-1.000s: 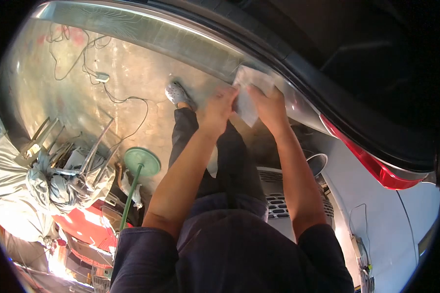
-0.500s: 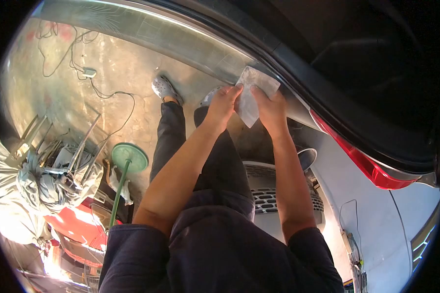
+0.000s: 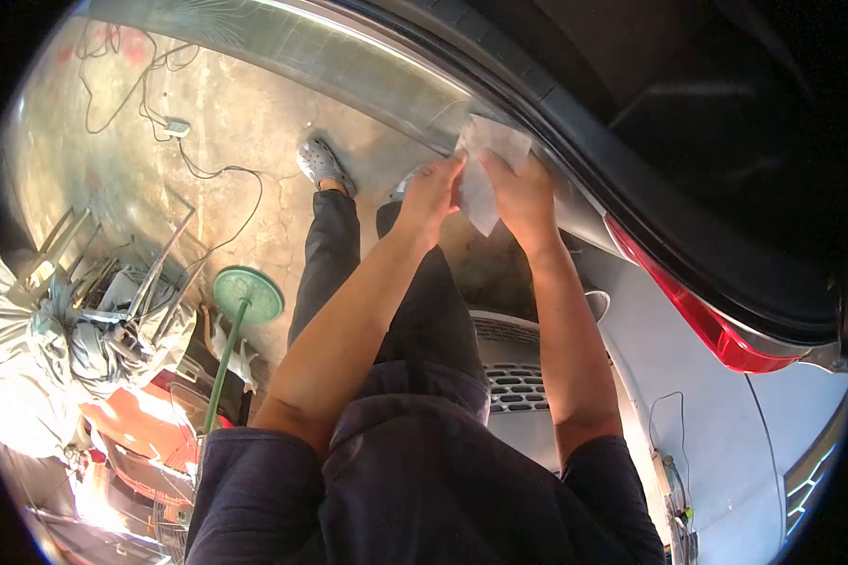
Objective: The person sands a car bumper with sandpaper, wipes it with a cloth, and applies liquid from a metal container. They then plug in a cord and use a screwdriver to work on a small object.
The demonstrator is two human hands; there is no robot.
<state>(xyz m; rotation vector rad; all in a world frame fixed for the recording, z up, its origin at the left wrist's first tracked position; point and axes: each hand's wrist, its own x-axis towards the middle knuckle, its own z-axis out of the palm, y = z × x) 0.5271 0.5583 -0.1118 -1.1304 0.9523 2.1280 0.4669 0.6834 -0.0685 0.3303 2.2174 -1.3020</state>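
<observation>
A pale grey paper sheet (image 3: 481,200), pointed at its lower end, is held between my two hands beside the car's body edge. My left hand (image 3: 433,193) pinches its left side, the thumb near the upper part. On the other side, my right hand (image 3: 524,196) grips the sheet with the thumb laid across its face and the fingers behind it, mostly hidden. The sheet's top lies close to the grey car panel (image 3: 386,99) and the black rubber seal (image 3: 575,127).
The car's dark opening (image 3: 707,122) and red tail light (image 3: 707,325) are on the right. A green round-based stand (image 3: 250,294), a bundle of cloth and metal parts (image 3: 94,330), and a cable with a socket box (image 3: 176,127) lie left. A perforated grey chair (image 3: 516,388) stands behind my legs.
The sheet and both hands have shifted slightly up towards the car's edge, and the sheet looks more tilted. The whole view has shifted a little. Both hands still hold the sheet.
</observation>
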